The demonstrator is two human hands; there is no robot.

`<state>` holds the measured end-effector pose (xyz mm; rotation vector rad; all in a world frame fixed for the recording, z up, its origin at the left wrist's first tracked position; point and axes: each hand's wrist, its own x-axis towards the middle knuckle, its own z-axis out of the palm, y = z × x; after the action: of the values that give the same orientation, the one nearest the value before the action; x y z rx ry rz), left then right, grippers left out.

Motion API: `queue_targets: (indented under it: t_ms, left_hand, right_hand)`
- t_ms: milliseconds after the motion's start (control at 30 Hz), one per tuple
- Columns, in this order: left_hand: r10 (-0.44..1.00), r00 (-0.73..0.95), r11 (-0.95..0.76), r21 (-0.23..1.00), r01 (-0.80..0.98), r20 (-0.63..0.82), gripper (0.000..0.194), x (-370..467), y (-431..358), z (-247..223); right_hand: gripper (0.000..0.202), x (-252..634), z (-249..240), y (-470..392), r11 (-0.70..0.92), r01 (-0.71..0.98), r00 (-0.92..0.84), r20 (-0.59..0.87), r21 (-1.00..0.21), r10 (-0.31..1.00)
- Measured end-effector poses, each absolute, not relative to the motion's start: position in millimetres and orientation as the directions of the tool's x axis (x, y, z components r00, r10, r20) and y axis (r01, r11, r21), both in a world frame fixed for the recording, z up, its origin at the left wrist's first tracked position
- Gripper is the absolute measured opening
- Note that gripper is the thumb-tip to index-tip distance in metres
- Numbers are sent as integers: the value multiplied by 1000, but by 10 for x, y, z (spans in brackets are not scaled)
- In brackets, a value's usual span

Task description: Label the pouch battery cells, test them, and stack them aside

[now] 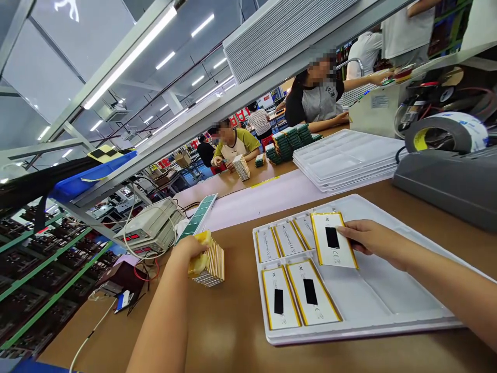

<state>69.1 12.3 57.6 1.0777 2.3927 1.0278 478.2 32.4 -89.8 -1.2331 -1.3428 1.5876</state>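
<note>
My right hand point(363, 235) pinches a flat white pouch battery point(326, 254) by its right edge. The battery has yellow edges and a black patch, and is held above a white compartment tray point(411, 280). In the tray's near row lie two batteries with black patches, the left battery point(278, 305) beside the right battery point(310, 292). Behind them, several batteries without visible patches, such as the far-left battery point(267, 244), fill part of the back row. My left hand point(190, 249) is closed at the yellow end of a stack of batteries point(214, 264) on the brown table; its fingertips are partly hidden.
Stacked white trays point(345, 158) stand behind the working tray. To the right, a grey tape dispenser point(446, 181) carries a tape roll point(446, 135). Boxed instruments point(151, 228) with cables are at left. Co-workers sit across the table, near bundled green packs point(289, 142).
</note>
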Motion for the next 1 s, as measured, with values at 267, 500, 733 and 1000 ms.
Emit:
queue_targets:
  t_ms: [267,500,733,1000]
  left_hand:
    - [679,-734,642,476,601,10,43,813,47,563]
    - [686,-727,673,353,650,32,46,904,16,587]
    - [690,-724,706,224,672,-4,47,969,42,643]
    - [777,-621,581,262,770,104,52,936,15,681]
  right_hand:
    - [32,4789,-919,306,-235,113,-306,-259,-965,916]
    - [31,4802,-1013,351,-234,77,-300,-247,-969,921]
    - [45,4807,-1049,392,-266,27,-282,-263,-963,923]
    - [35,4803,-880,322,-323,27,-284,-317,-946,905]
